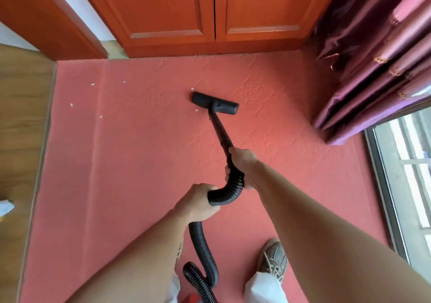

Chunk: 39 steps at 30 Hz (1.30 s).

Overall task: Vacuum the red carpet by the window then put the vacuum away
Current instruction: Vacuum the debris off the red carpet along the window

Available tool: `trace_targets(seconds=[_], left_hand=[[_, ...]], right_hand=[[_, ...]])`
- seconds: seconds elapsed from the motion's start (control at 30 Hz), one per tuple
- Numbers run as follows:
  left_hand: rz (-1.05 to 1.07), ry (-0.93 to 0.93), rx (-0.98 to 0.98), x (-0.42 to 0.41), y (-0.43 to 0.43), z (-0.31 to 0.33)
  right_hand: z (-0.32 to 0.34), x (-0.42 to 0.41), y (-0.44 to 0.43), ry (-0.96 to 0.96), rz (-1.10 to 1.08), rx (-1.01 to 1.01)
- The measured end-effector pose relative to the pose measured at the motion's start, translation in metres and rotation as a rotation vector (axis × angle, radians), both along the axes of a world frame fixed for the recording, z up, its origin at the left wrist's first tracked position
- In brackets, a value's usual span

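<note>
Red carpet (116, 162) beside right window (405, 176), black vacuum nozzle (215, 103) flat on its far middle, right hand (242, 165) curled round wand (219, 127), left hand (198, 201) gripping hose (203, 239) nearer, pale scraps (92, 84) left of nozzle

A home room: red carpet (140, 162), wooden cupboard doors (168, 6) at top, purple curtains (373, 69) beside a window (408, 162) at right.
</note>
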State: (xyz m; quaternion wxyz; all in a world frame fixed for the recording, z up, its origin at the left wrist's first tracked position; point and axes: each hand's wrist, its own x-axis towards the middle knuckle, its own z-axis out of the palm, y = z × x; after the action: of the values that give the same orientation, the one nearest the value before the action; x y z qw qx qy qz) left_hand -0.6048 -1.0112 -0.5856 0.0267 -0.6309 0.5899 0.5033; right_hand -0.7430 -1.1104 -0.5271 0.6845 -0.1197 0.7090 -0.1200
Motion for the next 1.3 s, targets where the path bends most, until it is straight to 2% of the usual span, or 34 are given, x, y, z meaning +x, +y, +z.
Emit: trace_targets(seconds=[0.23, 0.4, 0.63, 0.83, 1.07, 1.3], left_hand=[[-0.002, 0.037, 0.043, 0.028, 0.016, 0.005], [0.107, 0.02, 0.059, 0.043, 0.042, 0.002], [0.117, 0.008, 0.031, 0.049, 0.032, 0.002], [0.186, -0.001, -0.06, 0.074, 0.0, 0.012], [0.255, -0.085, -0.124, 0.156, 0.009, 0.006], [0.429, -0.12, -0.169, 0.226, 0.045, 0.005]], right_hand=[[0.008, 0.03, 0.009, -0.033, 0.166, 0.058], [0.009, 0.059, 0.023, -0.013, 0.276, 0.039], [-0.004, 0.062, 0.019, 0.134, 0.09, -0.094], [-0.009, 0.066, -0.019, 0.083, -0.118, -0.085], [-0.017, 0.148, -0.025, 0.002, -0.036, -0.029], [-0.007, 0.25, -0.007, -0.133, 0.113, 0.003]])
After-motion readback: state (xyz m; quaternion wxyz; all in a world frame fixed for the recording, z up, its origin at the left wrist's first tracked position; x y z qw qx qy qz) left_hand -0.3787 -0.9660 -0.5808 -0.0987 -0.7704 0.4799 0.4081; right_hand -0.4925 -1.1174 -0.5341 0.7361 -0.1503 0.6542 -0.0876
